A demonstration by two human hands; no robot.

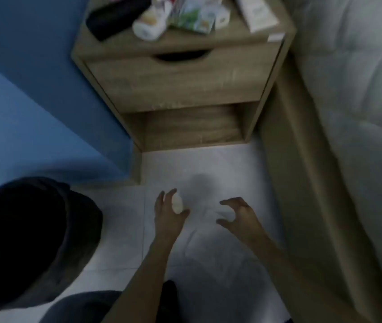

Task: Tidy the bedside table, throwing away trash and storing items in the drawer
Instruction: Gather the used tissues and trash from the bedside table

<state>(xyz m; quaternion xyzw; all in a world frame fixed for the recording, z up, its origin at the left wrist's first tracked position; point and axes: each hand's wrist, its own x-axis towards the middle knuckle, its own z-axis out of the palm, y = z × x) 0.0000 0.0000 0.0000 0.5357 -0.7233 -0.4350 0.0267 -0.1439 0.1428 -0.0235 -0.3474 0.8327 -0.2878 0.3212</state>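
Note:
The wooden bedside table (180,80) stands ahead, its drawer (176,85) shut. On its top lie a black pouch (113,17), a white bottle on its side (149,25), a crumpled green and white packet (194,17) and a white tube (256,12). Low over the floor, my left hand (169,213) holds a small pale crumpled scrap (177,203) between fingers and thumb. My right hand (239,214) hovers beside it with fingers curled and apart, holding nothing. The frame is blurred.
A black bin with a dark liner (29,241) stands on the floor at the left, near my left arm. A blue wall (34,101) runs on the left. The bed with a grey mattress (360,113) fills the right side. White tiles (208,252) lie below.

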